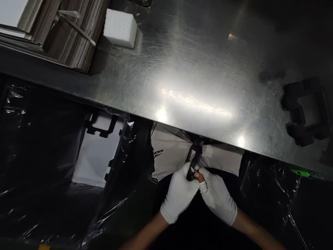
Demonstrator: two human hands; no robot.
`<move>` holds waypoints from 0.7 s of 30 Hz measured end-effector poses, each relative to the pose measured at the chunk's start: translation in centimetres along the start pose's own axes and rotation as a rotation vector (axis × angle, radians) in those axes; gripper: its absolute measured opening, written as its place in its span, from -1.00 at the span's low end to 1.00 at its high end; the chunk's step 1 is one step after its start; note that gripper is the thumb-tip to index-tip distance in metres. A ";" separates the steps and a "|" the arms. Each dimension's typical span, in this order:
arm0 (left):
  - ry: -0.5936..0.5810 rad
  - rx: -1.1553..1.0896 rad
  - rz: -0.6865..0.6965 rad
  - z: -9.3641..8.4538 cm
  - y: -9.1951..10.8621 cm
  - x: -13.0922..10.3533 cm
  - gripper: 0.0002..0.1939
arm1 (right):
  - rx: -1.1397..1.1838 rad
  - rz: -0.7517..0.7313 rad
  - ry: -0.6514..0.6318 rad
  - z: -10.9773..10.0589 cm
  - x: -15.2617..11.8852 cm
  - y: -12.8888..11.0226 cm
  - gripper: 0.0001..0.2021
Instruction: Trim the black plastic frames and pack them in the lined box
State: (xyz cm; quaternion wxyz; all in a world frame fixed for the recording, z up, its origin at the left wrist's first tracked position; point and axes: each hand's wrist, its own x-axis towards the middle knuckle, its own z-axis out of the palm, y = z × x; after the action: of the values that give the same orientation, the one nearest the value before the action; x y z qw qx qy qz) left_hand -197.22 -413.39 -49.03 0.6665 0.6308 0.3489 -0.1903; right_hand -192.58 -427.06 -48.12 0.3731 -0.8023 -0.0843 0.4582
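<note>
Below the table's front edge, over my lap, a black frame-like piece (197, 157) is held, seen nearly edge-on. My left hand (180, 191), in a white glove, is closed around the near left side of this piece. Close against it, my right hand (217, 192) pinches at the near end of the piece; its glove leaves the thumb tip bare. The two hands meet there, and what lies between the fingertips is partly hidden. A similar black notched frame (292, 114) lies on the metal table at the right, somewhat blurred.
A scratched, shiny metal table (166, 69) stretches across the front. A white foam block (120, 28) sits beside a strapped stack of cardboard (75, 38) at upper left. Below, a bin lined with black plastic (47, 146) holds white sheets (97, 156) and another black frame (101, 132).
</note>
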 end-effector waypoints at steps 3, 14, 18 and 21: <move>0.067 0.007 0.006 0.1 0.0 -0.2 -0.84 | -0.017 0.036 0.031 0.1 -0.3 0.0 -0.48; -0.404 0.155 -0.048 -5.9 3.3 1.3 -0.82 | -0.239 -0.331 0.373 -5.9 0.5 -0.3 -0.52; -0.348 0.288 0.105 -8.6 4.0 2.0 -0.83 | -0.328 -0.378 0.077 -7.7 3.5 -1.4 -0.70; 0.279 0.304 0.331 -9.3 3.3 0.4 -0.75 | -0.243 -0.270 0.166 -7.6 4.4 -1.3 -0.62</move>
State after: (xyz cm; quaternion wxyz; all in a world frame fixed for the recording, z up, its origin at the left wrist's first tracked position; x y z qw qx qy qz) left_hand -196.70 -403.83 -46.64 0.5314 0.7923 0.2970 -0.0401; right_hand -183.78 -428.00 -47.96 0.3372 -0.8578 -0.2147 0.3230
